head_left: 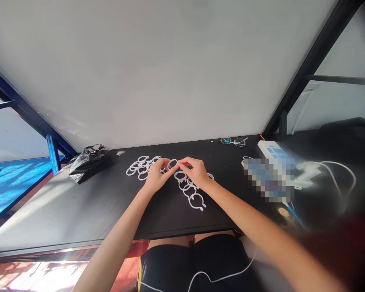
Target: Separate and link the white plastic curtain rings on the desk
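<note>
A white plastic ring (169,163) with a small clasp is held up between my two hands above the black table. My left hand (157,175) pinches its near side, and the fingertips of my right hand (196,170) press at its right side. Several like rings (139,166) lie in a loose heap just left of my left hand, which partly covers them. Under and in front of my right hand, several more rings (196,201) overlap in a row running toward me. Fingers hide the exact state of the held ring's clasp.
A crumpled black plastic bag (88,162) lies at the table's left end. Eyeglasses (233,141) rest near the wall. To the right are a white box (269,150), a blurred-out object and a white cable (337,164). The black tabletop (109,215) ends just before my lap.
</note>
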Motion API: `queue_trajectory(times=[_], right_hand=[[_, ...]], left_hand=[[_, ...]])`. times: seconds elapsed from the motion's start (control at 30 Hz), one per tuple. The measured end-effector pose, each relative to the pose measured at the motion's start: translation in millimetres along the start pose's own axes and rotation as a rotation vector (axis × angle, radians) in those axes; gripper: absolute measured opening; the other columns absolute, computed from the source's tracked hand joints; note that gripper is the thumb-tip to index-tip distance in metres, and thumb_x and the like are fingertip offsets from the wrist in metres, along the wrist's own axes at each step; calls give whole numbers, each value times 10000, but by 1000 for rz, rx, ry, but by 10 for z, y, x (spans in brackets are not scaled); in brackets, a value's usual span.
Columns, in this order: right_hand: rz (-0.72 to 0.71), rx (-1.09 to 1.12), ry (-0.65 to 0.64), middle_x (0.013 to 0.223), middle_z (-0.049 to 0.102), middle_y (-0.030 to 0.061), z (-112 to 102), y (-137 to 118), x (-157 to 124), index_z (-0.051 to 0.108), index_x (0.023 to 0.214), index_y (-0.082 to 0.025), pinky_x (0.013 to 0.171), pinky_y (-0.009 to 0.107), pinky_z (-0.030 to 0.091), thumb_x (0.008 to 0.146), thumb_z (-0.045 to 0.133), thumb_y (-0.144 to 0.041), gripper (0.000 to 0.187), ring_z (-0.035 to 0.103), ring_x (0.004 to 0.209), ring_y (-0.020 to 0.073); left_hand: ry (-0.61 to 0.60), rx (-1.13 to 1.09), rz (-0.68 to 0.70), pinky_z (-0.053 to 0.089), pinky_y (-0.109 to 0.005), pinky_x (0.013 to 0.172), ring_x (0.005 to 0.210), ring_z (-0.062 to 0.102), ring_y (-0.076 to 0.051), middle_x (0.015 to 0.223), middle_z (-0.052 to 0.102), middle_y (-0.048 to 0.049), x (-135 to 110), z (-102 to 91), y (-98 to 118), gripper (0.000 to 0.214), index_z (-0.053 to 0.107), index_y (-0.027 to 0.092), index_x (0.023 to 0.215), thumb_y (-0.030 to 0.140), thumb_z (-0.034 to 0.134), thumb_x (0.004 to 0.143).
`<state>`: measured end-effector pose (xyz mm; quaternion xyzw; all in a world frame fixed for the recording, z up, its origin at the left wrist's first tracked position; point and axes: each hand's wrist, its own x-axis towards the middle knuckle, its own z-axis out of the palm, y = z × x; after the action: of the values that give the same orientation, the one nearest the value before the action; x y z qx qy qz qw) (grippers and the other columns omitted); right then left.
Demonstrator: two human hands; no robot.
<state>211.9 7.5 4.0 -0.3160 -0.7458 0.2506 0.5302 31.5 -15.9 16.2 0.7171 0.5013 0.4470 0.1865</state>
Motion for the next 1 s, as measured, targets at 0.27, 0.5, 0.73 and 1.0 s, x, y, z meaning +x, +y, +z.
queue_trajectory(times=[0.27,0.5,0.73,1.0], right_hand=[[105,121,-35,791,732,36,-20,-18,13,681,823,-191,718,301,573,878,626,-354,182,716,749,183],[134,196,-13,823,723,46,4,-55,-1,656,834,-194,748,323,589,878,627,-390,204,716,795,190],[219,332,-38,796,703,45,67,-81,-23,656,849,-187,718,321,594,856,651,-436,249,700,765,178],[312,499,-66,750,698,37,103,-103,0,657,792,-168,657,304,580,802,708,-453,289,657,628,136]], left_hand=[[-66,-88,-116,424,-275,698,704,538,-146,729,591,2,-1,-37,79,345,600,180,803,522,651,812],[-86,-176,-132,433,-285,721,752,556,-158,801,623,-23,3,-14,25,335,622,173,853,507,631,837],[-184,-372,-132,472,-291,692,696,543,-145,844,620,-35,11,69,-7,334,605,171,928,485,491,918],[-157,-201,-133,351,-268,595,602,410,-123,640,455,24,-23,66,80,353,461,184,695,427,406,943]])
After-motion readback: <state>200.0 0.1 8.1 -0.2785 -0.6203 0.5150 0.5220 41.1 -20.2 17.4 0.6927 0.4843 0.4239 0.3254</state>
